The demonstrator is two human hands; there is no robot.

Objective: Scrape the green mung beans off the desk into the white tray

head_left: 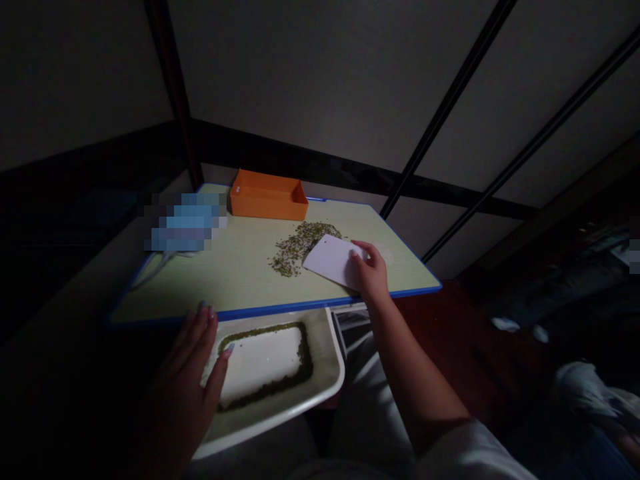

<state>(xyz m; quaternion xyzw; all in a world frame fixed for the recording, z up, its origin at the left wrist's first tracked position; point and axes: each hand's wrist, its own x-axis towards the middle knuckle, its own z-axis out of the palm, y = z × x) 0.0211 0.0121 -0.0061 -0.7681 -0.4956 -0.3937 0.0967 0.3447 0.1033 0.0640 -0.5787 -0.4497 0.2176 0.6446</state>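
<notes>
In my right hand [371, 268] is a flat white scraper [333, 260], pinched between thumb and fingers at its right side. Its left edge lies against a spread pile of small greenish-brown dried bits [295, 248] on the table top. Below the table's front edge sits a white plastic basin [327, 373], with more dark green bits gathered along the edges of its floor. My left hand [197, 363] is over the basin's left side, fingers stretched out and apart, holding nothing. Whether it touches the rim I cannot tell.
The pale table [230, 280] has a blue edge. An orange open box [270, 200] stands at its back, near the wall. A blurred blue object [187, 223] with a pale cord [150, 270] is at the left. Dark reddish floor [425, 327] shows at the right.
</notes>
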